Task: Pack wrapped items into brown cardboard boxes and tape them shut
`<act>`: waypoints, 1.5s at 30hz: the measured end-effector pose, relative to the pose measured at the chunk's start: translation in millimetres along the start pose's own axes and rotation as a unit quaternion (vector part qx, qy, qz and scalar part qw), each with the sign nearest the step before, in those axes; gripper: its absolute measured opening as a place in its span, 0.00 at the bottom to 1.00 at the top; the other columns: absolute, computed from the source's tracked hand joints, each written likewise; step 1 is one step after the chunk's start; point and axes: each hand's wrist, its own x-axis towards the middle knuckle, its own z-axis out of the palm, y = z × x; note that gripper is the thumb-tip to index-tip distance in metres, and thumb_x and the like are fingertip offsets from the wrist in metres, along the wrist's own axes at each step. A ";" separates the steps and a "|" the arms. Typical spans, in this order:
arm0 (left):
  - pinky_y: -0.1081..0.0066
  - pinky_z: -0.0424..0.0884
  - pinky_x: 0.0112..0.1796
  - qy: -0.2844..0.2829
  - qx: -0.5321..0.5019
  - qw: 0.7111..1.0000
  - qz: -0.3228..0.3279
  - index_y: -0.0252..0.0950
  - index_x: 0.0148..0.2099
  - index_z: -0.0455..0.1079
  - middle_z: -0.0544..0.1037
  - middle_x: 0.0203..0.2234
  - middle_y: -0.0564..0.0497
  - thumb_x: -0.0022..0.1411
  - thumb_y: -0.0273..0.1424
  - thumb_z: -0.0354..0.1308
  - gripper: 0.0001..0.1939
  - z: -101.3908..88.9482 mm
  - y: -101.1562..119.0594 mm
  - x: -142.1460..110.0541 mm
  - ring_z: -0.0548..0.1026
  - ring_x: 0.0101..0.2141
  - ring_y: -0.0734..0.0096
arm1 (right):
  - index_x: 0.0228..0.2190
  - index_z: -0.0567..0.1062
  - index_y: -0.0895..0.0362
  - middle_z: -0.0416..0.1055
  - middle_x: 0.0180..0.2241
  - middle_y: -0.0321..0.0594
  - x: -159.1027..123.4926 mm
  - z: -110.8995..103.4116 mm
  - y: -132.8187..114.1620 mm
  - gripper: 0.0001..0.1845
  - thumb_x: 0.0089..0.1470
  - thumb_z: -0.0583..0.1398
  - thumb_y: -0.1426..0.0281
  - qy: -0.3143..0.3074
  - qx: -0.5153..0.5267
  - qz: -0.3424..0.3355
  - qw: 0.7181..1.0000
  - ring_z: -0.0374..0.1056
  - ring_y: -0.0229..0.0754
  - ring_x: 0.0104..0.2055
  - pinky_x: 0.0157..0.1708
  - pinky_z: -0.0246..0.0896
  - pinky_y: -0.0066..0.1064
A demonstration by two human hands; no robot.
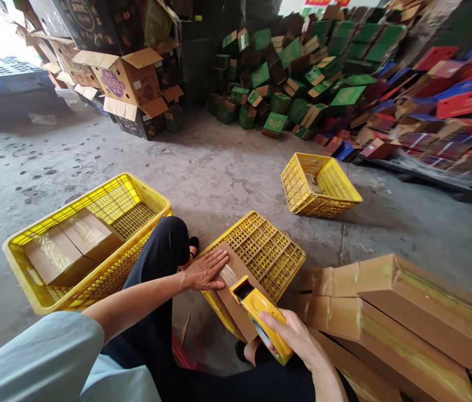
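A pale blue sleeve (30,357) fills the near left corner, above a dark-trousered leg (156,262). The work is on a cardboard box (236,310) lying on an upturned yellow crate (271,245), between the knees. The left hand (205,271) lies flat at its far end, fingers slightly apart, grasping nothing. The right hand (296,335) is clamped round a yellow tape dispenser (263,312), its head over the box by a shiny strip of tape (229,274).

The step in hand looks like taping the box; the move seems to call for level pressure along the seam while the left palm steadies the cardboard.

To the left, a larger yellow crate (118,195) holds taped cardboard (72,240), one box or two, I cannot tell. The bent knee stands between. Long cartons (407,312) stacked close to the right forearm limit elbow room. Farther off lie another crate (328,204) and heaped green boxes (275,123).
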 end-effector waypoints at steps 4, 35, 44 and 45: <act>0.53 0.41 0.72 -0.001 0.004 1.000 0.008 0.32 0.79 0.36 0.44 0.75 0.35 0.71 0.60 0.46 0.51 1.3 -0.3 -0.1 0.43 0.74 0.49 | 0.34 0.76 0.58 0.74 0.22 0.36 -4.2 -2.0 5.6 0.29 0.51 0.67 0.43 -0.003 -0.006 -0.005 1.000 0.72 0.40 0.21 0.21 0.66 0.28; 0.44 0.46 0.70 -0.034 0.011 0.999 0.042 0.32 0.79 0.35 0.41 0.75 0.34 0.61 0.69 0.49 0.62 19.3 46.2 -1.2 0.42 0.74 0.37 | 0.29 0.74 0.55 0.73 0.15 0.38 -1.8 8.4 -0.4 0.24 0.51 0.67 0.46 0.022 0.020 0.011 0.999 0.69 0.41 0.15 0.14 0.63 0.28; 0.47 0.48 0.70 -0.044 0.000 0.998 0.034 0.34 0.79 0.31 0.41 0.76 0.35 0.61 0.69 0.50 0.63 6.8 46.7 -1.2 0.44 0.74 0.39 | 0.30 0.76 0.56 0.75 0.17 0.39 -6.0 2.6 9.2 0.24 0.54 0.65 0.46 0.005 0.017 -0.006 1.000 0.72 0.43 0.18 0.18 0.68 0.30; 0.47 0.48 0.70 -0.044 0.000 0.998 0.034 0.34 0.79 0.30 0.41 0.76 0.36 0.62 0.69 0.50 0.63 6.6 46.4 -1.0 0.44 0.74 0.39 | 0.31 0.76 0.56 0.75 0.17 0.39 -7.8 1.5 10.3 0.25 0.54 0.64 0.46 0.007 0.014 -0.007 1.000 0.72 0.43 0.18 0.18 0.68 0.30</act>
